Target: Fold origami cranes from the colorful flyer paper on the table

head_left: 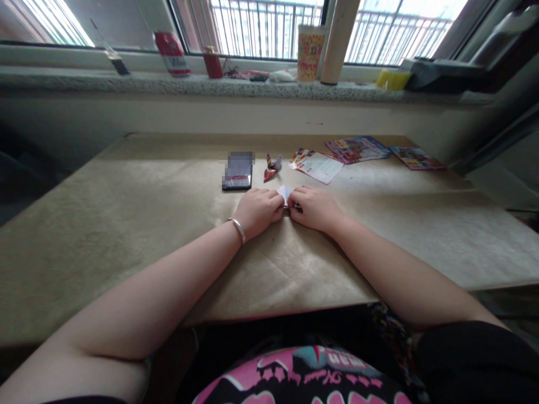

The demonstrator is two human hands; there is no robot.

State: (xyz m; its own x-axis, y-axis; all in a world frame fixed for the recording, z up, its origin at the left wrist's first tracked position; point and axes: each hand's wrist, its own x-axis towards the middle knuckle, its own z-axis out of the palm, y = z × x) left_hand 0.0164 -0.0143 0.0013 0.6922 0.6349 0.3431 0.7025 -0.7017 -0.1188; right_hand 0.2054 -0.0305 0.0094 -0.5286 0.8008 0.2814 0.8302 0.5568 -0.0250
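- Through my feed, the tan table [126, 213] spans the frame.
- Printed sheets [357, 149] lie at upper right of centre.
- My right hand [315, 207], mid-frame — fingers curled narrow, pinching the white paper [284, 192].
- My left hand [259, 212], just left of it, grips the same paper likewise.
- I see a dark phone [239, 171] above the left hand.
- A colourful folded figure [270, 171] sits right of the phone.
- Smallest, the white paper — centre frame, between both hands.
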